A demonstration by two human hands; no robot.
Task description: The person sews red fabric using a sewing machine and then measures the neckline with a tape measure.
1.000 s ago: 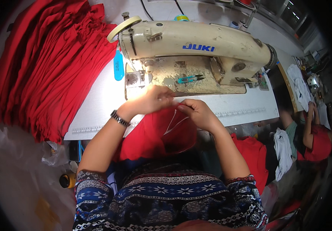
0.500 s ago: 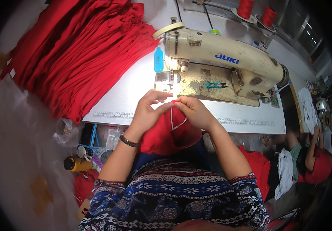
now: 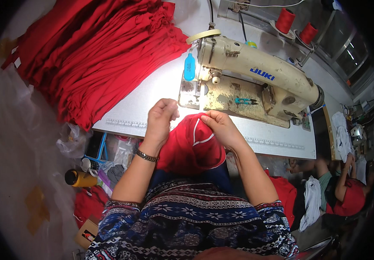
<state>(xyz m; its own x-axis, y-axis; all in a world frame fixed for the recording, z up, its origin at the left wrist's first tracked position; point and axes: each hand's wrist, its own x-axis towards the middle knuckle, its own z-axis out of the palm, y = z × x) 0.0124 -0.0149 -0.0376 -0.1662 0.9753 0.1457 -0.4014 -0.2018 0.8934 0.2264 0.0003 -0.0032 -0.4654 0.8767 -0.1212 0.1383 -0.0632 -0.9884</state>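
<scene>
A red garment (image 3: 187,147) with a narrow white tape along its inside edge hangs over my lap at the front edge of the sewing table. My right hand (image 3: 222,128) pinches its top edge between thumb and fingers. To the left, my left hand (image 3: 162,116) is raised off the cloth, its fingertips pressed together; anything in them is too small to make out. Just beyond both hands stands the cream sewing machine (image 3: 256,65), its needle area straight ahead. A blue tag (image 3: 189,67) hangs at its head. Small teal thread snips (image 3: 246,101) lie on the machine bed.
A large heap of red garments (image 3: 109,56) covers the table's left side. Red thread spools (image 3: 285,21) stand at the back right. Below the table at left are a yellow bottle (image 3: 81,178) and a mug (image 3: 88,164). Another person in red (image 3: 349,197) sits at far right.
My left hand has drawn back from the garment edge, moving left and closing its fingertips. My right hand keeps its pinch, with the red cloth now spread more upright. The view has shifted slightly.
</scene>
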